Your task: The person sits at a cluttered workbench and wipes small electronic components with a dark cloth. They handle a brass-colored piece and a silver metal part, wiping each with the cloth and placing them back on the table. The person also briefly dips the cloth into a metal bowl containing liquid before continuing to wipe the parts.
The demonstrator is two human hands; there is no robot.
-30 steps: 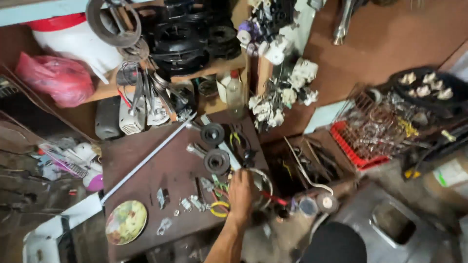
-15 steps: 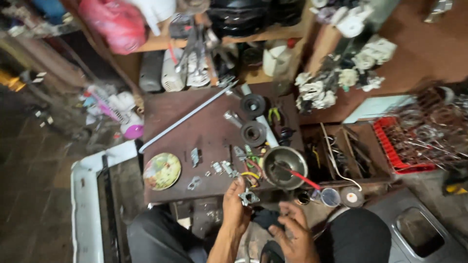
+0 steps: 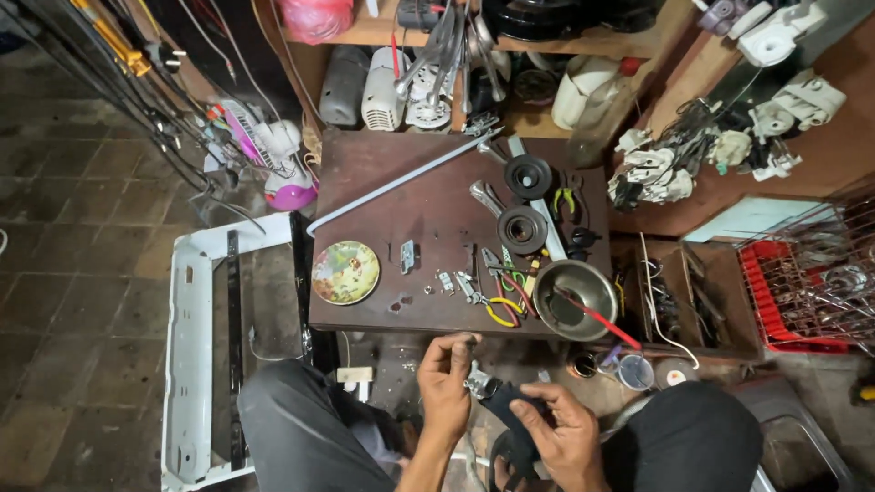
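The dark brown wooden work table (image 3: 437, 182) stood in front of me, with a white metal frame (image 3: 187, 346) lying on the stone floor to its left. A long grey metal rod (image 3: 401, 180) lay diagonally across the tabletop. Two black round pulley wheels (image 3: 523, 228) sat near the table's right edge, one beyond the other. A round steel bowl (image 3: 574, 297) rested at the near right corner with a red-handled tool (image 3: 597, 319) leaning in it. A round decorated tin lid (image 3: 345, 271) lay at the near left part of the table. Yellow-handled pliers (image 3: 499, 312) lay just beside the bowl.

Below the table edge, between my knees, I held a black curved part with a small silver metal fitting (image 3: 497, 401) at its upper end. My left hand (image 3: 448, 383) had its fingers curled narrowly, pinching at the silver fitting. My right hand (image 3: 565, 433) was closed around the black body from below, fingers wrapped over it. The part was off the table, well apart from the bowl.
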